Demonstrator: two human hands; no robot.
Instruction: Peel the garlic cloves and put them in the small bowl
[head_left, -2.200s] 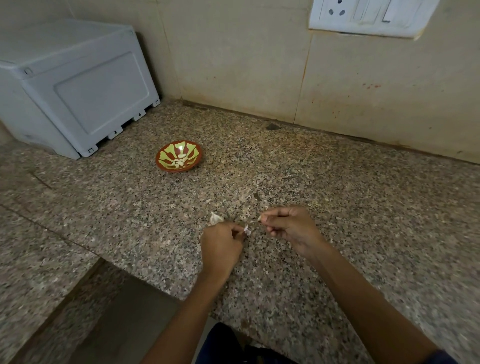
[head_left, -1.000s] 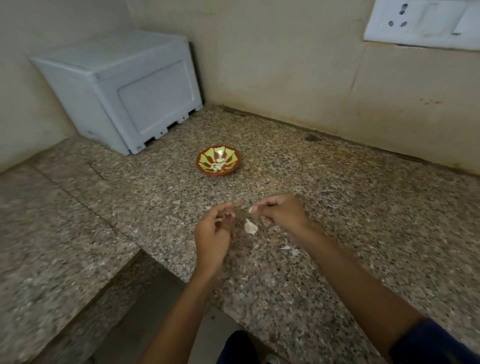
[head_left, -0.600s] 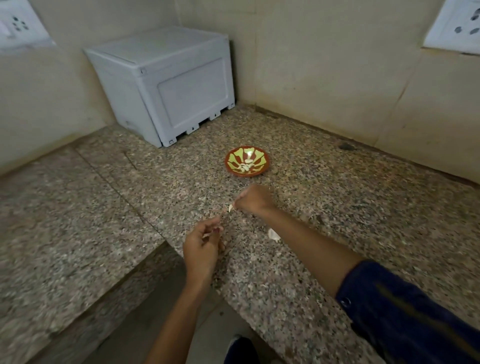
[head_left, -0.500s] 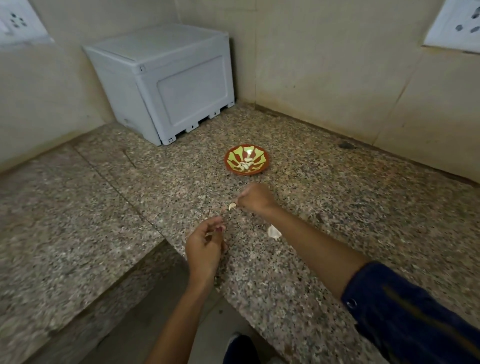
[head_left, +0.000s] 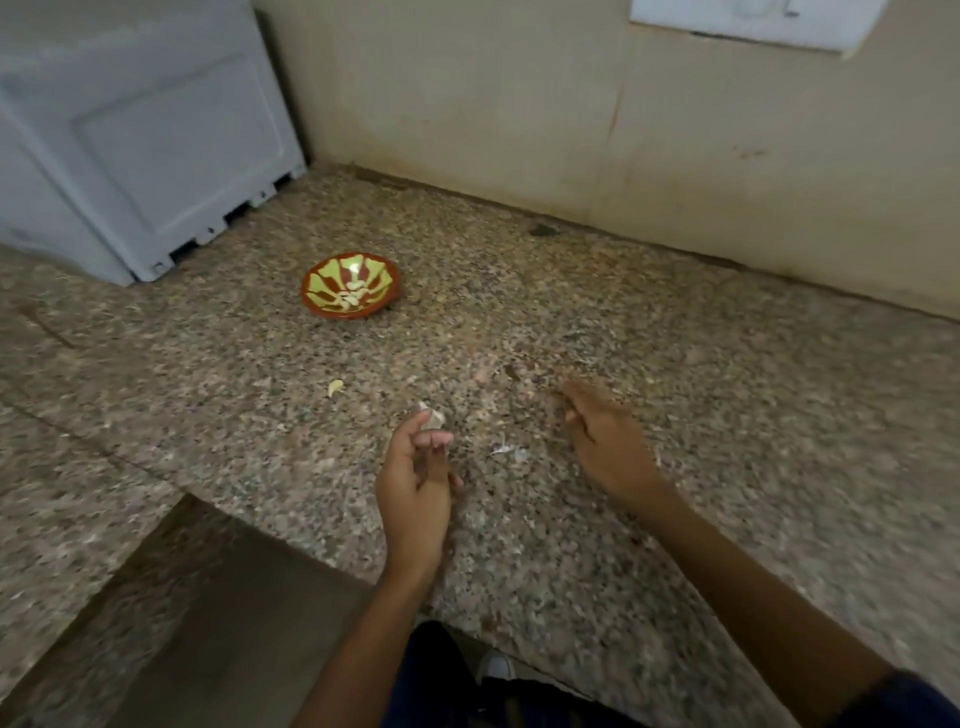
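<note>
The pale grey plastic box (head_left: 140, 140) is cut off by the left and top edges. Just right of it on the speckled granite counter (head_left: 727, 415) sits the small red-and-green patterned bowl (head_left: 351, 285), with several pale peeled cloves (head_left: 354, 296) piled at its centre. A lone peeled garlic clove (head_left: 335, 387) lies on the counter between bowl and hands, its long axis tilted toward the upper right. The left hand (head_left: 415, 483) pinches a papery white garlic piece (head_left: 432, 415) at its fingertips. Thin white skin scraps (head_left: 511, 451) lie between the hands. The right hand (head_left: 608, 447) is blurred, its fingers curled, seemingly holding nothing. A white switch plate (head_left: 753, 21) is cropped at the top.
</note>
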